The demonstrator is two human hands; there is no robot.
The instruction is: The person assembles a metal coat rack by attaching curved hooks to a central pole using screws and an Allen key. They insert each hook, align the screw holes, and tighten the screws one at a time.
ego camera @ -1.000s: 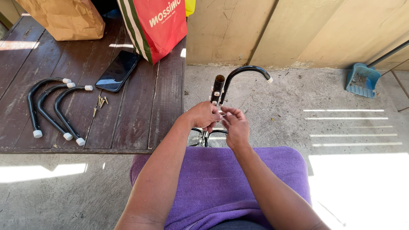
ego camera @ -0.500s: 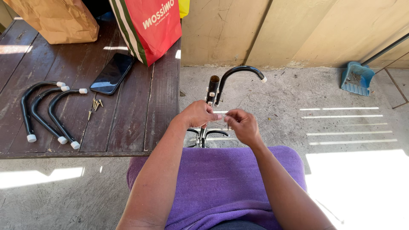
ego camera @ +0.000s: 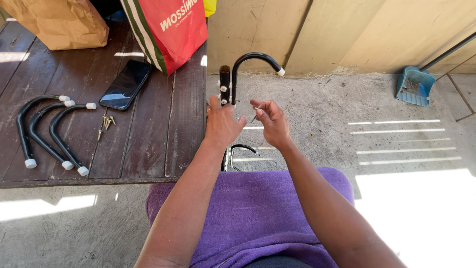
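My left hand (ego camera: 221,123) grips a black upright pole (ego camera: 224,84) that carries a curved black hook arm (ego camera: 254,59) with a white end cap. My right hand (ego camera: 271,120) is just right of the pole and pinches a small screw (ego camera: 254,118) between its fingertips. A second curved arm (ego camera: 243,147) shows lower on the pole, below my hands. A purple cloth (ego camera: 253,213) covers my lap.
A dark wooden table (ego camera: 168,144) on the left holds three loose curved black arms (ego camera: 49,130), several screws (ego camera: 105,124), a black phone (ego camera: 125,84), a red bag (ego camera: 168,27) and a brown paper bag (ego camera: 57,22). A blue dustpan (ego camera: 414,85) lies by the wall.
My hands have drawn slightly apart. My left hand has shifted its grip on the pole, and my right hand has pulled back a little with the screw.
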